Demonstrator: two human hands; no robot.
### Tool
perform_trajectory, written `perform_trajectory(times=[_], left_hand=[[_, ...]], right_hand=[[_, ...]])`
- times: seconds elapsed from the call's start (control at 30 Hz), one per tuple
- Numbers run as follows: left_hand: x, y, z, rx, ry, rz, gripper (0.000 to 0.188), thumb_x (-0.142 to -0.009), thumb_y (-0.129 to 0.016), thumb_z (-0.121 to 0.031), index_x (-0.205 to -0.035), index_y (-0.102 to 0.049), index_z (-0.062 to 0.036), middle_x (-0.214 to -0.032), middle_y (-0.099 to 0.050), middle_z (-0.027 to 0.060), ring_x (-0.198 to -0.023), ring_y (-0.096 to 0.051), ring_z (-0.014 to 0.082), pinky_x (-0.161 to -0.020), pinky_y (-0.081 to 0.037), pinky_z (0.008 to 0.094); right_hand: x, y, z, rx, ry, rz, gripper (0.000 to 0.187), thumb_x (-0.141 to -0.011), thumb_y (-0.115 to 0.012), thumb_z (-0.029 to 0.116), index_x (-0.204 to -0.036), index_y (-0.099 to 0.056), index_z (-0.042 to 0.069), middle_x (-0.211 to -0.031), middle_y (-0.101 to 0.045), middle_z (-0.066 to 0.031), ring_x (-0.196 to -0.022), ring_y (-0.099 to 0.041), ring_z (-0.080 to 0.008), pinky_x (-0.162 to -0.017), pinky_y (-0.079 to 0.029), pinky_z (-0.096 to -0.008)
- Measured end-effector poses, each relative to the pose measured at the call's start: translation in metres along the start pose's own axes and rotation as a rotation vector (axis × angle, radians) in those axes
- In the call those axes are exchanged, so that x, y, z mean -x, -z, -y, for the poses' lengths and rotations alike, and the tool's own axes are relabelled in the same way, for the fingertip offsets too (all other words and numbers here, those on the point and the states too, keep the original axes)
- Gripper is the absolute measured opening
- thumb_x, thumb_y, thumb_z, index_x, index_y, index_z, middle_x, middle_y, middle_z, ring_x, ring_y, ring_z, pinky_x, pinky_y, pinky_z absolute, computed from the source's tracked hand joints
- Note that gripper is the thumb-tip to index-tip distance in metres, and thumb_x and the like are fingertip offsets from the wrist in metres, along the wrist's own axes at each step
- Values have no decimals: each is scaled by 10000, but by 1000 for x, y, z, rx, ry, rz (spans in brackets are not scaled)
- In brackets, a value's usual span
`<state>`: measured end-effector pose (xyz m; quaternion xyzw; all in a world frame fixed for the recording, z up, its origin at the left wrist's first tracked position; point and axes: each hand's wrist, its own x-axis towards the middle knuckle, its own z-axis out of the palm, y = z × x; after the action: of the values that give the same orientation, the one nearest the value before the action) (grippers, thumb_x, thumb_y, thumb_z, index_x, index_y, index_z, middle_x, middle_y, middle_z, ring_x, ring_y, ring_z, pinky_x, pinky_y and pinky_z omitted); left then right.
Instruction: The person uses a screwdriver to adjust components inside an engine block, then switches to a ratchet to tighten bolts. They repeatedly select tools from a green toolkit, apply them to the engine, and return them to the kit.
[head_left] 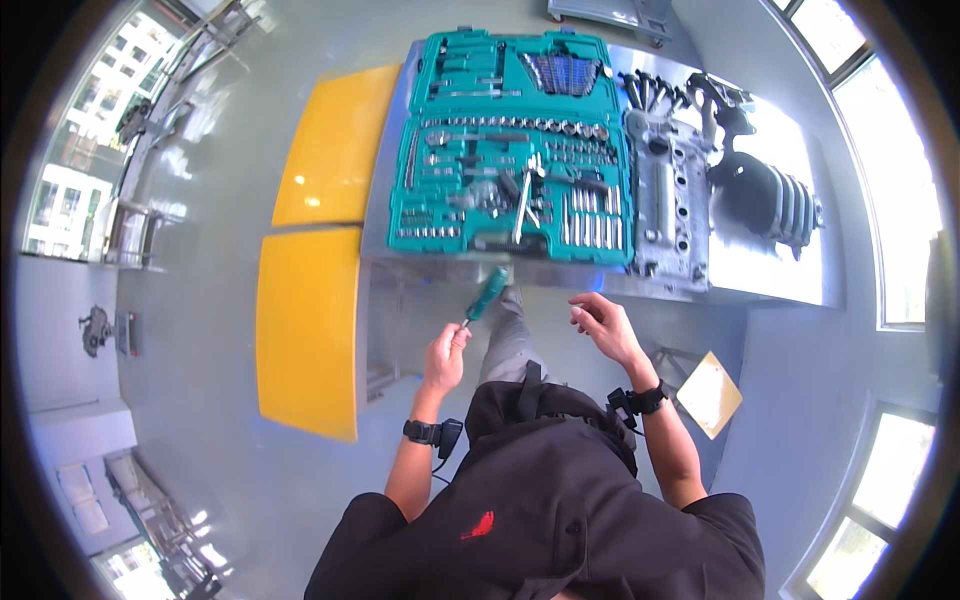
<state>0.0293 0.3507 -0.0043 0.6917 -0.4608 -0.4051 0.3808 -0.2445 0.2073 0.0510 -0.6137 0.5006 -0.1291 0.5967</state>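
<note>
My left hand (445,360) is closed around the metal shaft of a screwdriver (489,292). Its green handle points up and away from me, just short of the table's front edge. To the right, my right hand (606,328) hovers in front of the table with its fingers curled in and the thumb close to the index finger. Whatever lies between those fingertips is too small to make out. Beyond both hands a green tool case (405,215) lies open on the table, with sockets, ratchets and wrenches in its slots. Several loose tools (522,205) rest across its near half.
A grey metal engine part (657,190) stands right of the case, beside a dark ribbed part (765,200). Two yellow panels (310,330) flank the table's left side. A stool with a pale square seat (710,395) is at my right. Windows line the right wall.
</note>
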Motion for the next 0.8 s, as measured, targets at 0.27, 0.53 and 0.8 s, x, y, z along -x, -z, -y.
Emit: perform_trajectory(times=[0.27,0.53,0.8], left_hand=[[-317,100,47,-377,-166,-188,126,-947,-534,-175,-944,-563,-52,-854,-661,124,-768,-635,336,-626,-482,412],[-511,131,79,-529,-335,-21,83,-876,-600,-118,-938,-592,-63,-878,-640,83,-834,-612,303,-721,-483,407],[-578,97,90,-487,-289,2,104,-851,-637,-126,-937,-619,-70,-879,-614,61,-849,-588,287,-726,-484,394]], right_hand=[[-344,-2,75,565,200,-134,212,-877,-581,228,-980,-669,64,-870,-675,-120,-860,-636,-317,-747,-509,-411],[-521,-23,93,1000,113,40,349,-729,-714,352,-909,-639,62,-932,-674,-96,-948,-602,-286,-837,-463,-399],[-554,5,78,881,71,-35,318,-789,-700,278,-1004,-603,64,-905,-641,-116,-874,-618,-317,-777,-475,-427]])
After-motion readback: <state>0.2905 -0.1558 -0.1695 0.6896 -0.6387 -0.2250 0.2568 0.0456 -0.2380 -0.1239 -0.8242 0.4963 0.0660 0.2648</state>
